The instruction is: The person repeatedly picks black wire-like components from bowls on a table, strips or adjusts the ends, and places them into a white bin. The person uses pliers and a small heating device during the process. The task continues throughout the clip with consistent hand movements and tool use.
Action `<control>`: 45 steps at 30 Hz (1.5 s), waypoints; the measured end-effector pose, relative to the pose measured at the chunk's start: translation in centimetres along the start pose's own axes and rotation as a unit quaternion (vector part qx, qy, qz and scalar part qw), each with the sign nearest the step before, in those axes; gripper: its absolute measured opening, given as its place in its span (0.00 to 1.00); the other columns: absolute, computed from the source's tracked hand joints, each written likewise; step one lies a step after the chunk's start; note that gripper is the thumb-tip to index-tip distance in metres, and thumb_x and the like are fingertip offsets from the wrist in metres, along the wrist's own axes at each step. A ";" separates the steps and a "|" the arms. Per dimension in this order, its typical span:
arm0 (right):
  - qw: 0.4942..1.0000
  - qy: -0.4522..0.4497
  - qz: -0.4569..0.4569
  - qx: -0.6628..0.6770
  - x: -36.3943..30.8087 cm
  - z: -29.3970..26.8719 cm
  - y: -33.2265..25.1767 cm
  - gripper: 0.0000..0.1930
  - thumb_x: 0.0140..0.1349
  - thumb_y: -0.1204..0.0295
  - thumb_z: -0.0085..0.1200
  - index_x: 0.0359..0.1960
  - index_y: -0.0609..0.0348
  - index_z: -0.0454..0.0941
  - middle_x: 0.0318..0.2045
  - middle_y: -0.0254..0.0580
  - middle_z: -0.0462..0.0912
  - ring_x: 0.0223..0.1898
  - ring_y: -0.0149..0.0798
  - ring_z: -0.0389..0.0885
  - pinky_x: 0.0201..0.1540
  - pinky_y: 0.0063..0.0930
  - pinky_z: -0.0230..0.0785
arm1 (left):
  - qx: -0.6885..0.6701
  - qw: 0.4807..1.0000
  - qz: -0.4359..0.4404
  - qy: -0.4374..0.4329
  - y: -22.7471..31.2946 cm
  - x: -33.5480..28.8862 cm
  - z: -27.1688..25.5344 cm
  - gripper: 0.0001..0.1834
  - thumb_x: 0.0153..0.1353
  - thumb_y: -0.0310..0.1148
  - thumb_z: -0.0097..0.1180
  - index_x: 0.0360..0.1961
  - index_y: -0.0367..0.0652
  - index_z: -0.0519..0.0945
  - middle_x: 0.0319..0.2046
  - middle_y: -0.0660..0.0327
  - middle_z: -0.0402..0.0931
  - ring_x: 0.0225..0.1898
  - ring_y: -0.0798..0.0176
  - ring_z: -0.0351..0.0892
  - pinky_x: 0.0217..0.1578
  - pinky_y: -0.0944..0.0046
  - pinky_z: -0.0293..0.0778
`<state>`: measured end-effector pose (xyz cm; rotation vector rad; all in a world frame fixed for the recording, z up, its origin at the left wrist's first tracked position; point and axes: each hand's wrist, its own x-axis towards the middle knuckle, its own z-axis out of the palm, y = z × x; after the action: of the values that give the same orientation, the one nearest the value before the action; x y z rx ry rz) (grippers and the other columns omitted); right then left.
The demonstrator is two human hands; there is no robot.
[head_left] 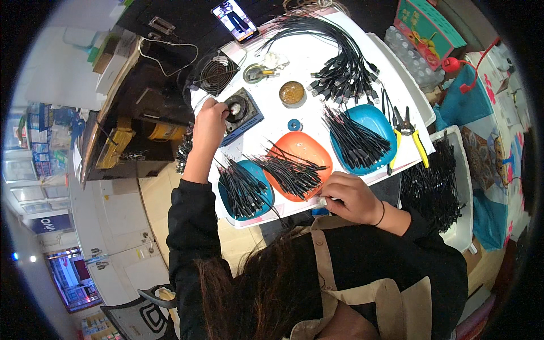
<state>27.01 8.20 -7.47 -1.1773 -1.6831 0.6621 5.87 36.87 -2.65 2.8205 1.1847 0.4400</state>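
My left hand (211, 126) is closed at the left side of a small blue-grey bench device (245, 120) with a round black top. Whatever its fingers hold is hidden. Near the table's front edge my right hand (354, 197) pinches a small white wad (322, 202), beside the orange bowl (301, 145). Short black cables (292, 173) lie across that bowl. More of them fill a blue bowl (262, 170) on its left and a larger blue bowl (378, 122) on its right. A round tin of amber paste (292, 92) stands beyond the orange bowl.
USB cables (347, 71) spread over the back of the white table. Yellow-handled pliers (420, 148) lie at the right edge. A small black fan (218, 75), a lit phone (235, 21) and a blue ring (293, 124) are also there. Right of the table, a white bin (463, 187) holds black cables.
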 end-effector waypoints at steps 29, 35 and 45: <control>0.999 0.013 0.002 0.034 0.1 -1.0 -1.7 0.04 0.57 0.78 0.52 0.34 0.64 0.75 0.30 0.47 0.76 0.33 0.48 0.76 0.35 0.33 0.69 | -0.386 0.901 -0.173 0.098 5.5 -3.9 -4.0 0.05 0.55 0.22 0.63 0.32 0.33 0.80 0.23 0.62 0.74 0.22 0.67 0.72 0.23 0.68 0.66; 0.968 -0.001 0.040 0.246 2.3 0.6 -4.6 0.17 0.62 0.76 0.45 0.53 0.67 0.66 0.46 0.48 0.76 0.49 0.38 0.76 0.55 0.34 0.67 | -0.783 0.594 -0.153 0.097 15.1 -10.9 -6.9 0.05 0.66 0.26 0.52 0.40 0.38 0.76 0.29 0.65 0.73 0.20 0.75 0.63 0.22 0.73 0.58; 0.943 0.102 0.193 0.252 -7.8 -6.3 -6.7 0.11 0.71 0.68 0.39 0.50 0.59 0.67 0.30 0.30 0.75 0.29 0.22 0.71 0.30 0.16 0.66 | -0.756 0.646 -0.062 -0.084 25.7 -10.1 -3.3 0.24 0.64 0.27 0.55 0.60 0.36 0.65 0.57 0.48 0.68 0.51 0.62 0.74 0.50 0.66 0.73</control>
<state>30.70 -2.08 -2.44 -1.1549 -1.0236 1.0968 15.96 11.40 2.07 1.2212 0.4258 0.6642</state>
